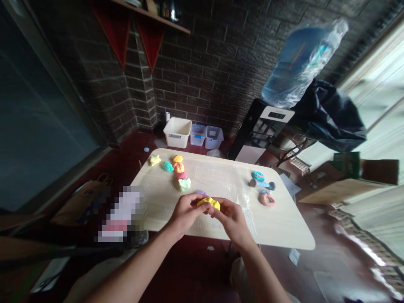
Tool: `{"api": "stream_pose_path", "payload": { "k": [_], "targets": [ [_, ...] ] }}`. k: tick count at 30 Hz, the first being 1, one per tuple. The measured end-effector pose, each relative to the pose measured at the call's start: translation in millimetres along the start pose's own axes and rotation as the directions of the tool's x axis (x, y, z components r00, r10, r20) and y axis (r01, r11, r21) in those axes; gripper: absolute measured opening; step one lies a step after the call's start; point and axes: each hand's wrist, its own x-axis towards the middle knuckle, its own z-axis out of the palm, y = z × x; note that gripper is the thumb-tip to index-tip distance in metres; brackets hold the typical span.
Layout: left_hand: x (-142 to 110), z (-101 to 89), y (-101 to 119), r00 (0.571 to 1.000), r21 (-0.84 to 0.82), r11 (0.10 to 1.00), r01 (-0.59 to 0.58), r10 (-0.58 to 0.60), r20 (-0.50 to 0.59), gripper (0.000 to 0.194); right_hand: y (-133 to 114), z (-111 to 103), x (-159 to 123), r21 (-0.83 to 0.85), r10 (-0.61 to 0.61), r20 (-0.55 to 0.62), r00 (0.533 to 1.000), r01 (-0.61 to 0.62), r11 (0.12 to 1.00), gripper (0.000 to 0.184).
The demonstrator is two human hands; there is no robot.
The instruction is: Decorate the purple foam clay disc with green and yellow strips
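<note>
A lump of bright yellow modelling clay is pinched between both hands above the near half of the table. My left hand grips its left side, and my right hand has the right side, thumbs towards me. Just behind the fingers a bit of purple clay shows, mostly hidden. Left of it on the table lie clay lumps: pale green, dark red, orange, yellow-orange, teal and pale yellow.
On the table's right side are a round blue item, a dumbbell-shaped item and a pinkish ring. Clear plastic sheeting covers the middle. Behind stand a white bin and a water dispenser.
</note>
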Motion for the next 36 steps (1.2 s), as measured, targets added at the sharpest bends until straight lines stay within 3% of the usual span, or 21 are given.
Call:
{"api": "stream_pose_path", "payload": {
  "k": [5, 9, 13, 16, 18, 19, 21, 24, 27, 30, 36],
  "targets": [
    [16, 16.7, 2, 0.993, -0.089, 0.992, 0.087, -0.08, 0.082, 0.029, -3, -21, 9, -0.006, -0.007, -0.013, 1.0, 0.007, 1.0, 0.029],
    [27, 31.0, 4, 0.975, -0.291, 0.939, 0.185, -0.137, 0.176, 0.026, -4, -30, 15, 0.159, 0.057, 0.003, 0.998, -0.057, 0.986, 0.029],
    [35, 37.1, 1, 0.956, -0.352, 0.901, 0.253, -0.178, 0.232, 0.03, 4, -34, 18, 0.332, 0.151, 0.059, 0.987, -0.163, 0.929, 0.031],
    [41, 37.7, -7, 0.974, -0.303, 0.93, 0.208, -0.168, 0.152, 0.03, 15, -38, 19, 0.255, 0.099, -0.124, 0.987, -0.065, 0.965, 0.03],
    [45, 37.8, -12, 0.988, -0.215, 0.964, 0.155, -0.151, 0.032, 0.03, 21, -42, 19, 0.047, -0.035, -0.329, 0.944, 0.053, 0.997, 0.033],
    [46, 37.9, -15, 0.989, -0.172, 0.975, 0.143, -0.146, -0.007, 0.031, 24, -44, 18, -0.066, -0.103, -0.376, 0.921, 0.084, 0.994, 0.033],
    [47, 38.4, -18, 0.99, -0.125, 0.983, 0.133, -0.137, -0.023, 0.034, 27, -46, 17, -0.23, -0.202, -0.346, 0.916, 0.126, 0.965, 0.032],
    [45, 38.5, -18, 0.991, -0.134, 0.982, 0.134, -0.133, 0.016, 0.035, 29, -46, 15, -0.309, -0.259, -0.276, 0.926, 0.17, 0.936, 0.04],
    [41, 36.3, -14, 0.981, -0.176, 0.967, 0.184, -0.171, 0.087, 0.033, 25, -41, 12, -0.229, -0.18, -0.243, 0.953, 0.124, 0.965, 0.04],
    [37, 31.9, -10, 0.974, -0.176, 0.962, 0.21, -0.191, 0.12, 0.029, 18, -35, 9, -0.166, -0.091, -0.136, 0.987, 0.068, 0.984, 0.033],
    [36, 26.4, -6, 0.974, -0.116, 0.972, 0.205, -0.192, 0.118, 0.027, 11, -28, 5, -0.3, -0.111, -0.1, 0.989, 0.077, 0.951, 0.033]
  ]
}}
